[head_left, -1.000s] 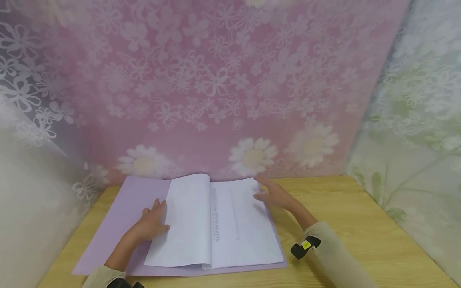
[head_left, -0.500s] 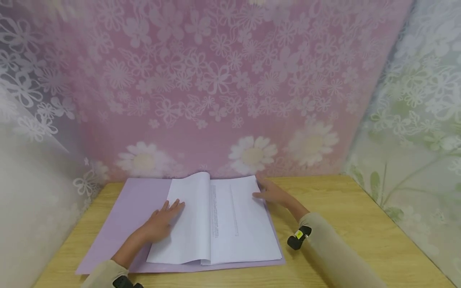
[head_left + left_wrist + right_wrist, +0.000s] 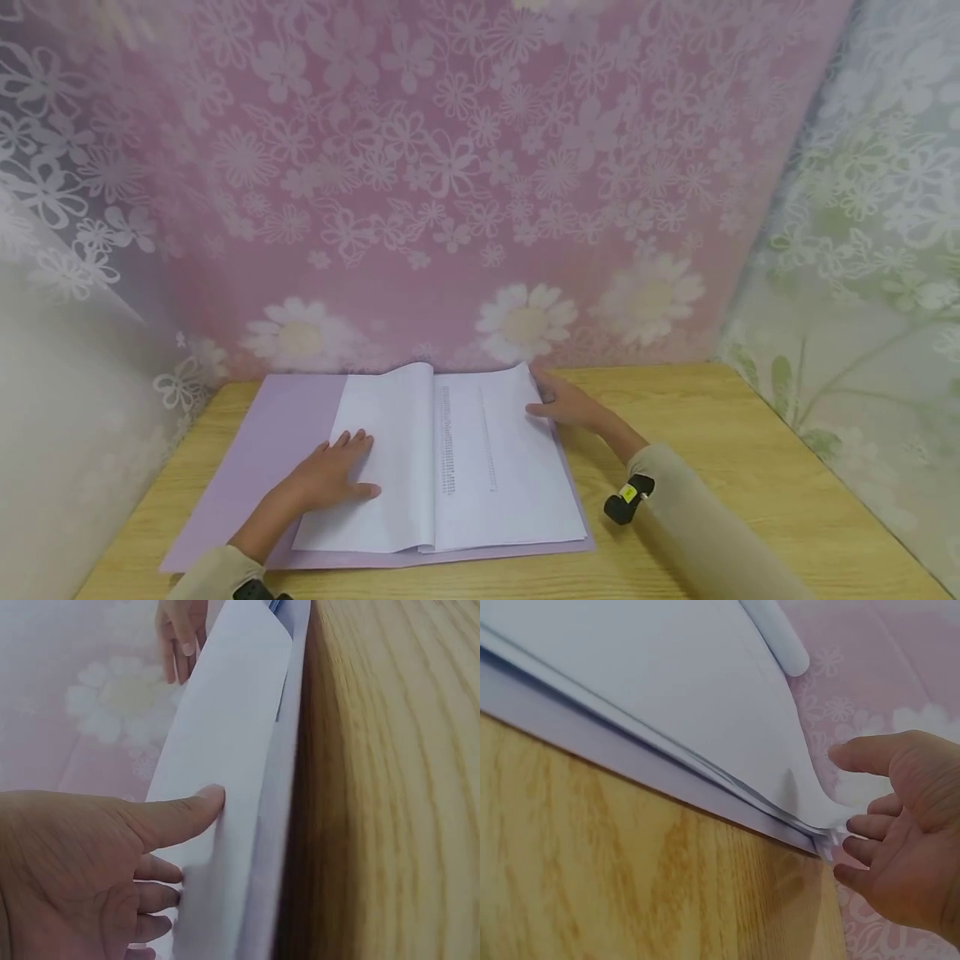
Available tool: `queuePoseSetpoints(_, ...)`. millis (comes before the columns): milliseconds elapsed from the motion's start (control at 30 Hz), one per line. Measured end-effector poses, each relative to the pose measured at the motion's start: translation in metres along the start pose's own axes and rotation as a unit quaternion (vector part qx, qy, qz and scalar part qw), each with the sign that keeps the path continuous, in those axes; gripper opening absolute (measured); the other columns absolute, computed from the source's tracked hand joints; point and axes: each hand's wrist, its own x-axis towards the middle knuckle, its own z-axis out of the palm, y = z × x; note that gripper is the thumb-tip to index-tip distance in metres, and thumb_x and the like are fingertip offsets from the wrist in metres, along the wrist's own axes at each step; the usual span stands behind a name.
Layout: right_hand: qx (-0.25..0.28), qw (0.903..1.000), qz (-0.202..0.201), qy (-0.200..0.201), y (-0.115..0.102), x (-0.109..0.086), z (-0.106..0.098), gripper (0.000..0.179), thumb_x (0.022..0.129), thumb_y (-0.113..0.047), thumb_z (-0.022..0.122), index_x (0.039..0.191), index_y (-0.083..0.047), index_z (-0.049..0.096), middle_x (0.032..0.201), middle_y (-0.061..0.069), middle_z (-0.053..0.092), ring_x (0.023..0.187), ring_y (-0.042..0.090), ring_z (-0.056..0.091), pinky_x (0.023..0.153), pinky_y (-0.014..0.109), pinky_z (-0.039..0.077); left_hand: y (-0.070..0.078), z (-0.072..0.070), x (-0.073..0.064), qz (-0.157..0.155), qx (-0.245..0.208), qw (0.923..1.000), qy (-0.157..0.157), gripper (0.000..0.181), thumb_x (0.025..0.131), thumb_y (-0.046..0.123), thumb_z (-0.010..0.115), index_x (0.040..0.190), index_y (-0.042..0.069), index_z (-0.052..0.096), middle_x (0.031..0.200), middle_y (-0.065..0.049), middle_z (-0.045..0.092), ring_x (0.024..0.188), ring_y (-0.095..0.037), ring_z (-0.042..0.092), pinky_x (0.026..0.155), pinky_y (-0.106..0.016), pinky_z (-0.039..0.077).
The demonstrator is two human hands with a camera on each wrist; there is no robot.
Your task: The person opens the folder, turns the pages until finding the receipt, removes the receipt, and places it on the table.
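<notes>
A lilac folder (image 3: pixel 247 467) lies spread on the table with white sheets inside it. My left hand (image 3: pixel 330 479) rests with spread fingers on the turned-over left page (image 3: pixel 390 500); the left wrist view shows the thumb (image 3: pixel 184 819) lying on the paper. My right hand (image 3: pixel 573 406) is at the top right corner of the printed right page (image 3: pixel 510 467). In the right wrist view its fingertips (image 3: pixel 859 849) touch the slightly raised corner of the sheets (image 3: pixel 810 814), while the thumb stands apart from the paper.
The folder lies on a wood-grain table (image 3: pixel 675 417), with its far edge close to a pink flowered backdrop (image 3: pixel 420 308). Pale flowered panels (image 3: pixel 862 292) stand at both sides. Wrist cameras (image 3: pixel 628 500) are strapped at both sleeves.
My left hand has moved right onto the left page, which now lies flatter and further left. The right hand stays at the corner, where the right page's top corner now rises a little.
</notes>
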Motion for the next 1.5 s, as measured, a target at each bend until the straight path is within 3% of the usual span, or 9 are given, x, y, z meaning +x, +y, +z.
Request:
queuePoseSetpoints(367, 0.139, 0.9894, -0.039, 0.009, 0.004, -0.009, -0.005, 0.066, 0.105, -0.013, 0.057, 0.16, 0.003, 0.024, 0.162, 0.029, 0.033, 0.148, 0.048, 0.036, 0.115, 0.057, 0.039, 0.007, -0.007, 0.007, -0.036, 0.072, 0.9967, 0.008, 0.086, 0.089, 0.051, 0.074, 0.143, -0.011, 0.049, 0.149, -0.035, 0.047, 0.14, -0.055, 0.042, 0.116, -0.065, 0.032)
queuePoseSetpoints(500, 0.186, 0.9813, -0.05, -0.005, 0.004, -0.012, -0.007, 0.058, 0.106, -0.007, 0.051, 0.158, 0.005, 0.028, 0.162, 0.029, 0.032, 0.148, 0.049, 0.035, 0.115, 0.054, 0.041, 0.016, 0.001, 0.017, -0.063, 0.111, 0.9908, 0.046, 0.068, 0.09, 0.059, 0.068, 0.11, -0.006, 0.068, 0.105, -0.023, 0.072, 0.098, -0.038, 0.067, 0.09, -0.052, 0.053)
queuePoseSetpoints(633, 0.199, 0.9785, -0.047, -0.024, 0.004, -0.015, -0.005, 0.057, 0.106, -0.005, 0.05, 0.158, 0.004, 0.029, 0.16, 0.03, 0.034, 0.147, 0.049, 0.036, 0.112, 0.05, 0.045, 0.029, 0.013, 0.024, -0.123, 0.121, 0.9823, 0.073, 0.061, 0.086, 0.063, 0.07, 0.086, 0.002, 0.068, 0.066, -0.003, 0.054, 0.061, -0.017, 0.047, 0.057, -0.032, 0.04)
queuePoseSetpoints(833, 0.172, 0.9809, -0.077, -0.048, 0.002, -0.014, -0.006, 0.063, 0.103, -0.002, 0.054, 0.16, 0.002, 0.026, 0.163, 0.027, 0.032, 0.146, 0.05, 0.037, 0.113, 0.048, 0.045, 0.037, 0.02, 0.025, -0.156, 0.126, 0.9746, 0.1, 0.069, 0.082, 0.058, 0.078, 0.104, -0.006, 0.069, 0.084, -0.014, 0.067, 0.076, -0.027, 0.064, 0.069, -0.041, 0.052)
queuePoseSetpoints(900, 0.169, 0.9803, -0.087, -0.056, 0.002, -0.012, -0.007, 0.067, 0.102, 0.0, 0.057, 0.161, -0.002, 0.025, 0.162, 0.027, 0.033, 0.145, 0.05, 0.039, 0.112, 0.046, 0.046, 0.035, 0.02, 0.027, -0.138, 0.117, 0.978, 0.104, 0.075, 0.084, 0.053, 0.078, 0.12, -0.011, 0.064, 0.112, -0.026, 0.07, 0.103, -0.04, 0.068, 0.088, -0.053, 0.054)
queuePoseSetpoints(1033, 0.194, 0.9735, -0.082, -0.089, 0.001, -0.012, -0.009, 0.081, 0.097, 0.002, 0.063, 0.164, -0.013, 0.02, 0.159, 0.028, 0.037, 0.141, 0.05, 0.045, 0.108, 0.042, 0.052, 0.027, 0.017, 0.029, -0.055, 0.048, 0.9935, 0.087, 0.081, 0.089, 0.037, 0.078, 0.152, -0.002, 0.043, 0.159, -0.026, 0.04, 0.146, -0.051, 0.036, 0.112, -0.066, 0.038)
queuePoseSetpoints(1200, 0.222, 0.961, -0.071, -0.149, 0.002, -0.015, -0.005, 0.1, 0.093, 0.003, 0.068, 0.166, -0.025, 0.006, 0.165, 0.025, 0.026, 0.146, 0.048, 0.039, 0.104, 0.037, 0.054, 0.02, 0.019, 0.031, 0.072, -0.045, 0.9957, 0.037, 0.08, 0.092, 0.016, 0.075, 0.161, 0.012, 0.033, 0.168, -0.017, 0.024, 0.155, -0.046, 0.019, 0.12, -0.067, 0.025)
queuePoseSetpoints(1333, 0.23, 0.9538, -0.076, -0.178, 0.002, -0.016, -0.002, 0.108, 0.09, 0.003, 0.071, 0.166, -0.023, -0.002, 0.166, 0.027, 0.023, 0.147, 0.049, 0.036, 0.103, 0.035, 0.054, 0.023, 0.02, 0.033, 0.154, -0.047, 0.9868, 0.018, 0.071, 0.094, -0.006, 0.061, 0.159, 0.01, 0.037, 0.168, -0.016, 0.026, 0.156, -0.044, 0.018, 0.121, -0.063, 0.026)
queuePoseSetpoints(1500, 0.219, 0.9513, -0.096, -0.194, -0.003, -0.013, -0.001, 0.113, 0.088, -0.004, 0.077, 0.166, -0.022, -0.003, 0.167, 0.023, 0.024, 0.147, 0.047, 0.038, 0.106, 0.033, 0.051, 0.03, 0.02, 0.038, 0.165, -0.058, 0.9838, 0.039, 0.061, 0.092, -0.015, 0.043, 0.149, 0.005, 0.052, 0.162, -0.013, 0.041, 0.154, -0.038, 0.028, 0.12, -0.058, 0.03)
